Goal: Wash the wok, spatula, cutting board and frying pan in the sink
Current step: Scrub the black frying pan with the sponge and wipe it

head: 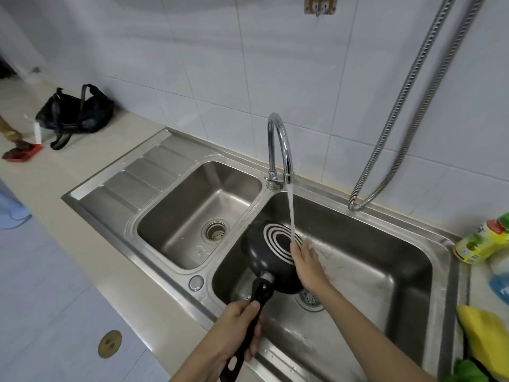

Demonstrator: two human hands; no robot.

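Gripping the handle (249, 330), the left hand (237, 325) holds the pan (271, 256) upside down over the right basin of the sink (385, 274). Its right hand (307, 264) lies with straight fingers on the pan's underside. Behind, the tap (279, 146) pours water (291, 213) onto them.

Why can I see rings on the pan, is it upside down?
Yes, turned over. The frying pan shows its ringed underside; the left hand grips its handle and the right hand rubs the bottom under running water.
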